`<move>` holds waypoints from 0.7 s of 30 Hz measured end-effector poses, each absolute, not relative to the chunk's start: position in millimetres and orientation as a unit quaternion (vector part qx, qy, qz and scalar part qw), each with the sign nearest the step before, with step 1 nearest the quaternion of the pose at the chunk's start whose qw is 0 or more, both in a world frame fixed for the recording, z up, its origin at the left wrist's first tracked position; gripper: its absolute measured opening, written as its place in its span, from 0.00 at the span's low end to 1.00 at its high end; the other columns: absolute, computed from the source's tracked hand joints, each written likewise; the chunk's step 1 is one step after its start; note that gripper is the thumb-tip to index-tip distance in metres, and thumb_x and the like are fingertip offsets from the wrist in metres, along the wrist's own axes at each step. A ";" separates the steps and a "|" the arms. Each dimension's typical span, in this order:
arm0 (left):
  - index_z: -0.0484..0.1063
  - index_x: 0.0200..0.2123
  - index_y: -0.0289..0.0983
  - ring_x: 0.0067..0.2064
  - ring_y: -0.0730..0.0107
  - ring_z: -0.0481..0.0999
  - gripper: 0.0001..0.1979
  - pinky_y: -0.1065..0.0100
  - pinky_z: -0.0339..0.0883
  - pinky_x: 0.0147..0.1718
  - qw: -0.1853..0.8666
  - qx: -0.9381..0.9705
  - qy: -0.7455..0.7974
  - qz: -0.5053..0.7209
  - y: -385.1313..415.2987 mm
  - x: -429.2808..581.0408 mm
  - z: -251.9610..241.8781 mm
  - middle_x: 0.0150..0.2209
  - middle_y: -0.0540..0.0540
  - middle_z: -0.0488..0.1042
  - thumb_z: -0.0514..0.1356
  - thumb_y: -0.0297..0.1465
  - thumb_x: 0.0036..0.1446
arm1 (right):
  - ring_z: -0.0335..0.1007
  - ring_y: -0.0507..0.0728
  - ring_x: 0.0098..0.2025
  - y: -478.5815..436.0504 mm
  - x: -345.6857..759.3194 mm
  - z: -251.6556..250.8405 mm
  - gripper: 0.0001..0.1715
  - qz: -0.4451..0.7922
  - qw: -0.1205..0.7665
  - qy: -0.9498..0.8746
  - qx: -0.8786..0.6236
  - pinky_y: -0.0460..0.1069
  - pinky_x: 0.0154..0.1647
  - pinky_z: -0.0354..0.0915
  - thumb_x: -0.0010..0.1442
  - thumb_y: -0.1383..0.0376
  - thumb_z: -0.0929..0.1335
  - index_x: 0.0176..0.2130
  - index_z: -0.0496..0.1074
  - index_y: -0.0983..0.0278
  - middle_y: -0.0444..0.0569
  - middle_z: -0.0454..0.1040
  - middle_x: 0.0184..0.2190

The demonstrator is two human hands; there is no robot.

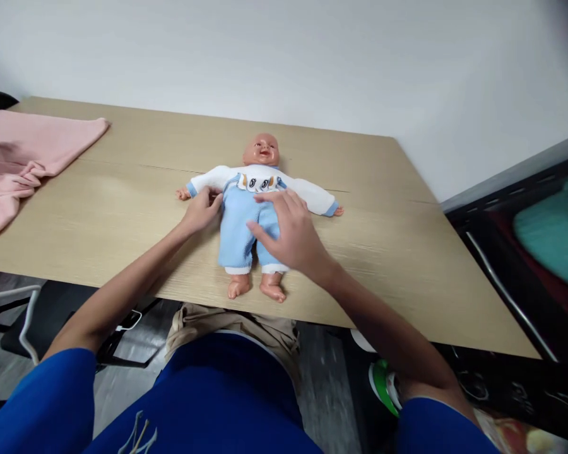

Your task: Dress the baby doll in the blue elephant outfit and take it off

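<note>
A baby doll [239, 221] lies on its back on the wooden table [383, 252], head toward the wall and bare feet near the front edge. It wears a white top with blue cuffs and light blue trousers, with a cartoon face on the chest. Its arms are spread to both sides. My left hand [203, 209] rests at the doll's side by the waist, fingers partly hidden against the clothing. Over the doll's other side is my right hand [293, 233], its thumb and fingers apart above the trousers, with nothing visible between them.
A crumpled pink cloth [52, 139] lies on the table's left end. Behind the table stands a white wall [265, 63]. To the right is a black rack [506, 252] holding a teal item. A black chair [57, 315] stands below at left.
</note>
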State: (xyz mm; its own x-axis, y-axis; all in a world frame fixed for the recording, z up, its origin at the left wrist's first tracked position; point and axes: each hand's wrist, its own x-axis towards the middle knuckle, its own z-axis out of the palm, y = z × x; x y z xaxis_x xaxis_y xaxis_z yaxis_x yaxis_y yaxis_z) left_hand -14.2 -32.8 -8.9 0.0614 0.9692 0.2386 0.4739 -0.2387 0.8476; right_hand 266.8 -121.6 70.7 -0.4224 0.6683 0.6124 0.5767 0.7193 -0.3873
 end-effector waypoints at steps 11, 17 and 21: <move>0.73 0.43 0.40 0.41 0.64 0.74 0.27 0.62 0.71 0.46 0.388 0.593 0.447 0.545 -4.4 0.2 -36.0 0.38 0.48 0.75 0.71 0.59 0.69 | 0.79 0.68 0.65 92.4 161.8 88.3 0.23 0.106 0.143 -0.945 -0.276 0.63 0.71 0.72 0.65 0.74 0.77 0.57 0.81 0.57 0.54 0.85 0.61; 0.69 0.44 0.42 0.43 0.63 0.76 0.30 0.61 0.71 0.50 0.417 0.558 0.431 0.574 -18.4 8.0 -30.2 0.41 0.48 0.76 0.70 0.62 0.69 | 0.82 0.59 0.51 146.0 128.7 62.0 0.29 0.136 -0.015 -0.970 -0.201 0.55 0.57 0.74 0.58 0.72 0.81 0.59 0.85 0.61 0.49 0.89 0.52; 0.70 0.48 0.43 0.44 0.60 0.79 0.28 0.59 0.74 0.51 0.398 0.557 0.435 0.585 -30.1 12.6 -23.4 0.41 0.47 0.79 0.65 0.62 0.75 | 0.82 0.61 0.52 133.8 145.6 54.2 0.18 0.178 0.069 -0.963 -0.187 0.56 0.58 0.74 0.66 0.67 0.76 0.55 0.83 0.61 0.53 0.88 0.53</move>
State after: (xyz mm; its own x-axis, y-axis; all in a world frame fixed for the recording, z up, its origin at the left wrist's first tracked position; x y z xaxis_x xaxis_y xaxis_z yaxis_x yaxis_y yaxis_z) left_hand 12.6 -30.1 -23.4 -0.0628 0.9503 0.3050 0.0177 -0.3045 0.9523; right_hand 145.6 133.8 54.2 -0.9202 0.3856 0.0668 0.3361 0.8662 -0.3698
